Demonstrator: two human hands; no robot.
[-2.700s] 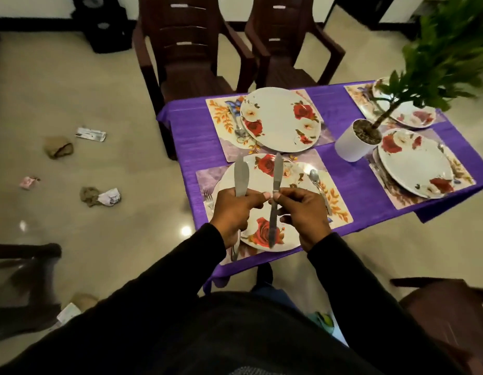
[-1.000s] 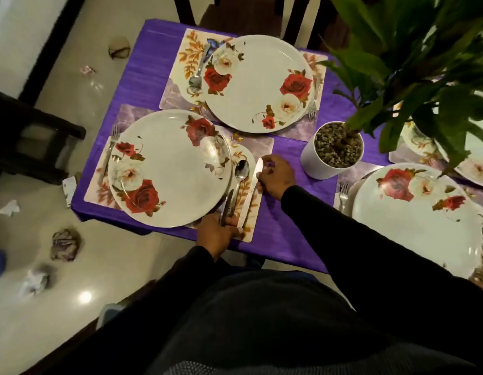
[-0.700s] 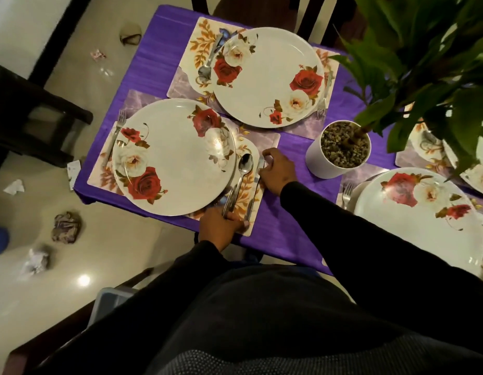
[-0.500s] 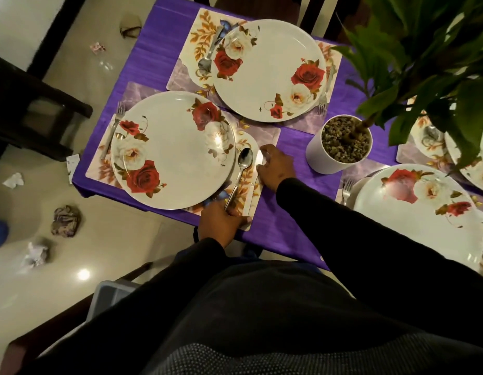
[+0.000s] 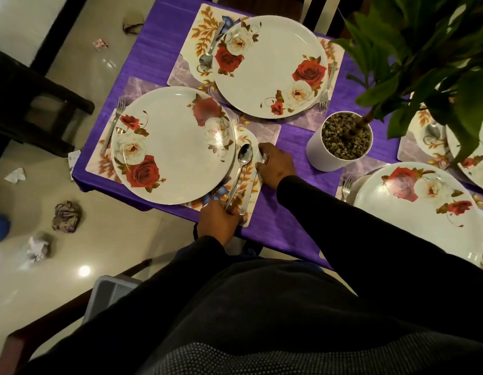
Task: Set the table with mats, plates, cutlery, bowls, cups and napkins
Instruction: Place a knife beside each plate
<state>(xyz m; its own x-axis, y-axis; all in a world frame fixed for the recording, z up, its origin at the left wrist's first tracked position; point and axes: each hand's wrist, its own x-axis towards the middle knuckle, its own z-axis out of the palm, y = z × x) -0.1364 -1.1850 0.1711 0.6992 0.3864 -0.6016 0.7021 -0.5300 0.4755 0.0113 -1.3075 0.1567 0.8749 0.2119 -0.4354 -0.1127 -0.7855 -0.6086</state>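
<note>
A rose-patterned plate (image 5: 172, 144) sits on a floral mat (image 5: 267, 129) at the near corner of the purple table (image 5: 275, 212). A fork (image 5: 113, 123) lies left of this plate. To its right lie a spoon (image 5: 243, 165) and, outside that, a knife (image 5: 251, 185), both on the mat. My left hand (image 5: 220, 221) is at the table edge, fingers curled on the spoon's handle end and touching the knife's handle. My right hand (image 5: 275, 165) pinches the knife's blade tip.
A second set place with plate (image 5: 270, 66) lies beyond. A white plant pot (image 5: 340, 142) stands mid-table, its leaves overhanging two more plates (image 5: 418, 209) on the right. A dark chair (image 5: 32, 104) and crumpled paper (image 5: 65, 216) are on the left; a grey tray (image 5: 110, 293) is below.
Earlier I held two knives upright over the plate. Since then I have leaned over the table, and one knife now lies beside the spoon. Over the last second my hands barely shifted.
</note>
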